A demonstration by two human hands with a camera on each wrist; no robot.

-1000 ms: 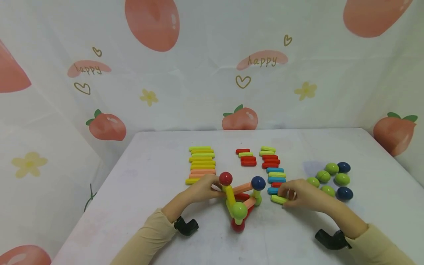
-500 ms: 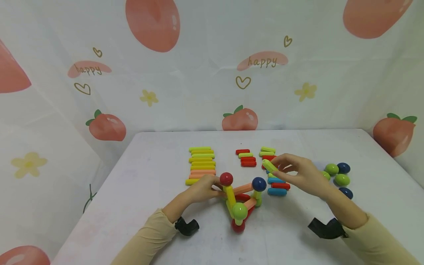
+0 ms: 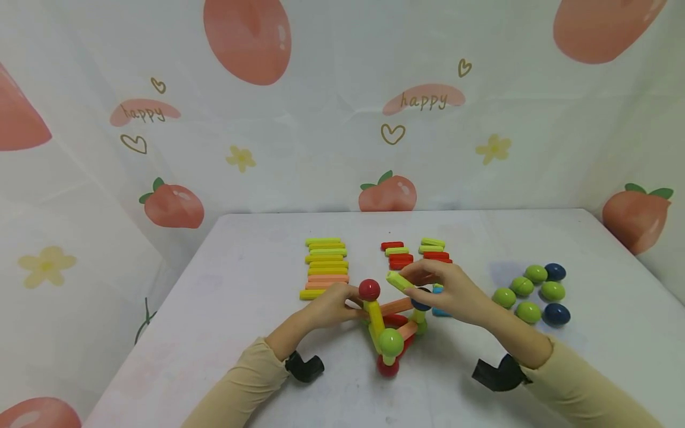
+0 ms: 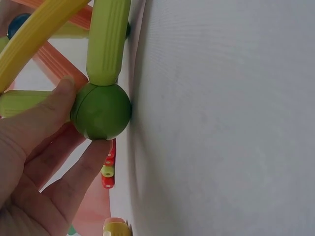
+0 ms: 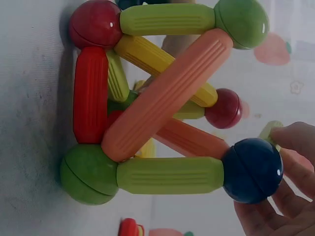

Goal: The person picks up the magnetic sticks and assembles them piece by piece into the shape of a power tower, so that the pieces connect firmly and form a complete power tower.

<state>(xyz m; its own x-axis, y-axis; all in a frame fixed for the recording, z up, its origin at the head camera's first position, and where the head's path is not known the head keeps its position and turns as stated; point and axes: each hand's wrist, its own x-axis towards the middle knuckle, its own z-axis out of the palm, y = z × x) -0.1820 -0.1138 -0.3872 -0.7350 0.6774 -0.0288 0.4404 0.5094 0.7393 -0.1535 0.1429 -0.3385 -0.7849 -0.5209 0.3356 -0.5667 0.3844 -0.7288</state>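
Note:
A frame of balls and sticks point(image 3: 376, 321) stands on the table, with red, green and blue balls at its corners. My left hand point(image 3: 332, 306) holds it at the back left. In the left wrist view the thumb and fingers lie around a green ball point(image 4: 101, 112). Between thumb and fingers of my right hand point(image 3: 446, 288) is a short light-green stick point(image 3: 398, 281), above the frame. The right hand partly hides the blue ball point(image 5: 252, 170) in the head view. In the right wrist view only the stick's end shows, behind the fingers.
Yellow, light-green and salmon sticks point(image 3: 327, 258) lie in a column at the left. Short red and green sticks point(image 3: 398, 258) form another behind the frame. A further column point(image 3: 436, 255) is partly behind the right hand. Green and blue balls point(image 3: 535, 291) lie at the right.
My right hand has lifted the light-green stick from the end of the right column and carried it left over the frame. The left hand keeps its hold; the frame shifted slightly right.

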